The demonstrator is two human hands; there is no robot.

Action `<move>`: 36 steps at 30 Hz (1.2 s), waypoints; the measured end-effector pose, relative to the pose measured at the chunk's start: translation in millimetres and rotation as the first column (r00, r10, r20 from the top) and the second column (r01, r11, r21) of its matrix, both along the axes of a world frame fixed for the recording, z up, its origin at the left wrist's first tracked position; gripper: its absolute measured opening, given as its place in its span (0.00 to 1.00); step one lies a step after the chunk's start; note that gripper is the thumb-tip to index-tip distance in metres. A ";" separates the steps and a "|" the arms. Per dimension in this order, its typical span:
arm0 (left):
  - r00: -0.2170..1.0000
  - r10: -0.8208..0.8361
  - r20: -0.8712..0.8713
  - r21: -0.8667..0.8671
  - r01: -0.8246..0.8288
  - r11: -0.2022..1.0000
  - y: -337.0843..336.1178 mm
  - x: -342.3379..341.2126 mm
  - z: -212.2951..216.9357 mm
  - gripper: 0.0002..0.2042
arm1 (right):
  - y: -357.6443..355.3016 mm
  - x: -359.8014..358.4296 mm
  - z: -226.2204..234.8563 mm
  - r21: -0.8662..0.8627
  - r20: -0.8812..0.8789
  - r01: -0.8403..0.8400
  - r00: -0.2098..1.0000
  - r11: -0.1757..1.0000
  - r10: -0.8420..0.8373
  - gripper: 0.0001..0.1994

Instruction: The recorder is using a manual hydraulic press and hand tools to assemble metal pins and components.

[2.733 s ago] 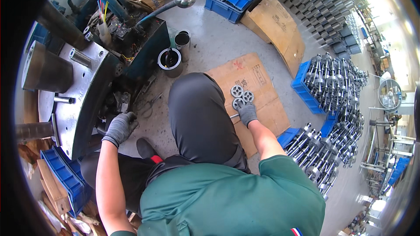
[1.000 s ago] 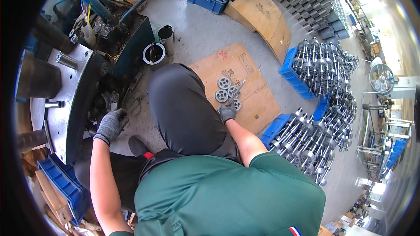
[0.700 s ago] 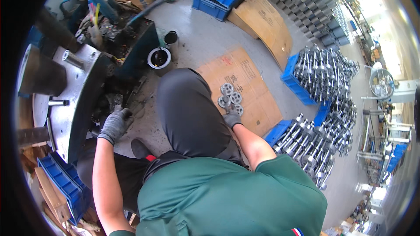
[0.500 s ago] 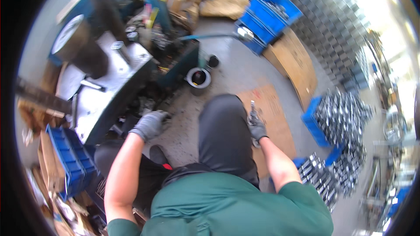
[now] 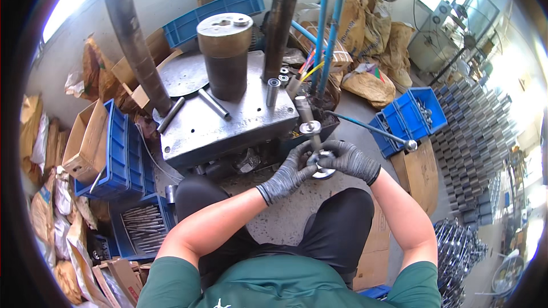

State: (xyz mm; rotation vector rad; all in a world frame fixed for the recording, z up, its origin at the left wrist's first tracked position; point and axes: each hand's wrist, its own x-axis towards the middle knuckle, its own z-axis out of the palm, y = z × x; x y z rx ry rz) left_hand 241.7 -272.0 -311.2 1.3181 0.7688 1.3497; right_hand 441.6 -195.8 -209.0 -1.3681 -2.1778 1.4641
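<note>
Both my hands wear grey knit gloves and meet in front of a steel press table (image 5: 228, 122). My right hand (image 5: 349, 160) and my left hand (image 5: 288, 177) together hold a round metal disc (image 5: 323, 169) that sits on a short steel rod (image 5: 310, 127) pointing up toward the press. A thick dark steel cylinder (image 5: 225, 54) stands on the press table behind. Small steel pins (image 5: 272, 91) stand on the table's right side.
Blue crates (image 5: 123, 154) and cardboard boxes stand at my left, one crate holding metal rods (image 5: 142, 228). More blue crates (image 5: 414, 117) sit at the right by cardboard sheets and rows of stacked metal parts (image 5: 476, 142). Sacks lie behind the press. A lever with a ball end (image 5: 409, 145) is near my right hand.
My view swung from the floor cardboard up to the press. My right hand left the discs on the cardboard and brought one to the rod; my left hand joined it.
</note>
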 end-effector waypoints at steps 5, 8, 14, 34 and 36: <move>0.896 0.285 0.342 -0.391 -0.140 0.910 -18.0 -19.2 -12.4 0.11 | -26.8 -27.6 75.3 0.636 0.324 -0.440 0.898 0.634 0.297 0.14; 0.831 0.290 0.474 -0.578 0.045 0.815 -17.2 -32.0 -0.8 0.08 | -22.8 -19.4 114.5 0.812 0.413 -0.448 0.894 0.374 0.173 0.08; 0.728 0.405 0.553 -0.717 0.169 0.676 -14.2 -39.6 4.5 0.09 | 20.3 31.6 151.9 0.758 0.614 -0.523 0.773 0.390 -0.159 0.05; 0.759 0.598 0.257 -0.750 -0.233 0.619 42.4 -86.9 -29.9 0.09 | 17.0 47.8 140.3 0.743 0.501 -0.257 0.825 0.618 -0.260 0.18; 0.763 0.622 0.177 -0.698 -0.348 0.626 41.4 -85.0 -34.6 0.05 | 17.0 52.8 141.5 0.752 0.464 -0.216 0.844 0.623 -0.268 0.17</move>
